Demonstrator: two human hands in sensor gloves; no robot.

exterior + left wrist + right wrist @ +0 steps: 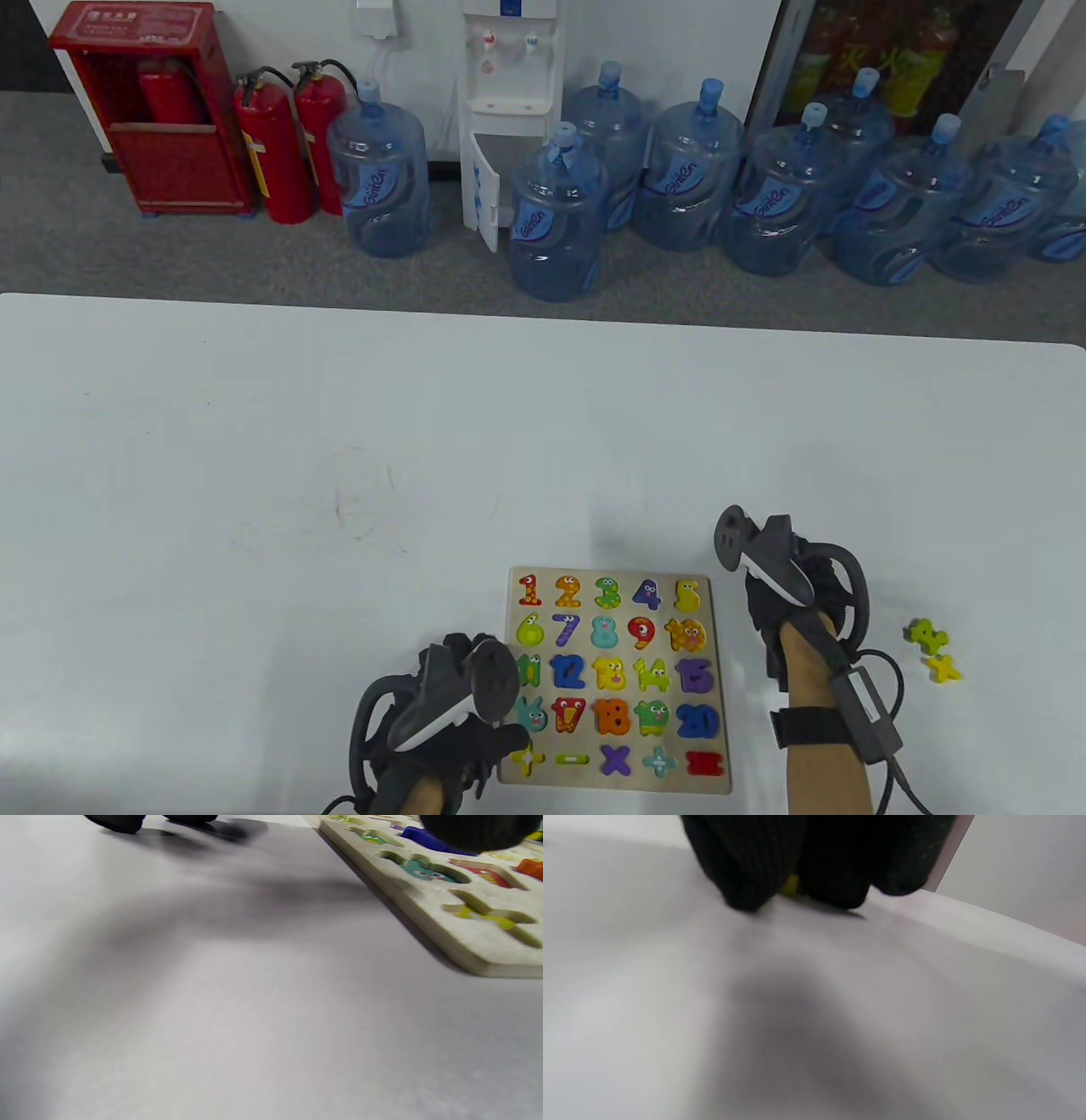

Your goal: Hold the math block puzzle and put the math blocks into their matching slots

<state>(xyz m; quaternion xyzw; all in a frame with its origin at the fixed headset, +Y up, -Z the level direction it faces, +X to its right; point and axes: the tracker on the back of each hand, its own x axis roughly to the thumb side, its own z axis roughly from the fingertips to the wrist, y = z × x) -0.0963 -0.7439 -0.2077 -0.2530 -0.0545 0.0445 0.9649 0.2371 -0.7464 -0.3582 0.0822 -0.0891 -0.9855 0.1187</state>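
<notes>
The wooden puzzle board (711, 671) lies at the table's near edge with coloured number blocks in most slots. Its plus-shaped slot (526, 758) at the near left corner is empty, as the left wrist view (492, 914) also shows. My left hand (454, 709) holds the board's left edge, with the thumb (475, 832) over the board and the other fingers (118, 821) on the table beside it. My right hand (785, 594) is just right of the board, fingers down on the table. In the right wrist view its fingertips (746, 878) pinch a small yellow block (791, 885).
Two loose blocks lie on the table right of my right hand: a green-yellow one (925, 634) and a yellow cross-shaped one (943, 669). The white table (339, 475) stretches far and left. Water bottles stand on the floor beyond its far edge.
</notes>
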